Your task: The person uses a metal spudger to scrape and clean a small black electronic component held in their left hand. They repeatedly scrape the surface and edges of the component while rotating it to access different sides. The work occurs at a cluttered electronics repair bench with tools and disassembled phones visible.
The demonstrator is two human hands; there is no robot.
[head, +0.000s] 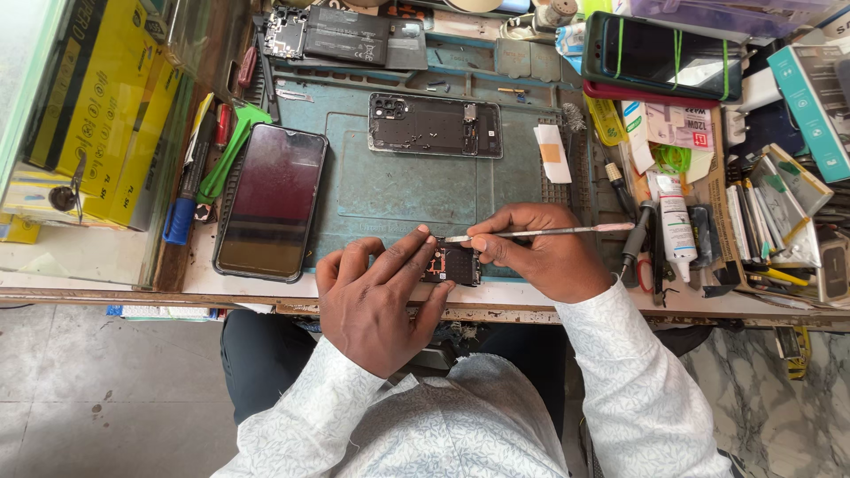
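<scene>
**Circuit board pinned at the mat's near edge**

Circuit board [453, 264], small and dark, sits at six o'clock on our teal work mat [390, 190], right where the mat meets the bench lip. Our left hand [376, 296] comes in from seven o'clock, fingers curled and pressing on the board's left side, thumb along its lower edge. Our right hand [540, 248] is closed in a pinch on a slim metal spudger [540, 233], whose shaft runs out toward three o'clock while its tip lies just above the board (whether it actually touches the board we cannot tell, since our fingers crowd that spot).

At twelve o'clock from the board lies an opened phone frame [436, 125], well apart from both hands. At ten o'clock a phone with a dark screen [272, 201] rests face up, half on the mat. A green pry tool [232, 150] lies just beside it. Near three o'clock stands a white glue bottle [676, 226] among the clutter of tools.
</scene>
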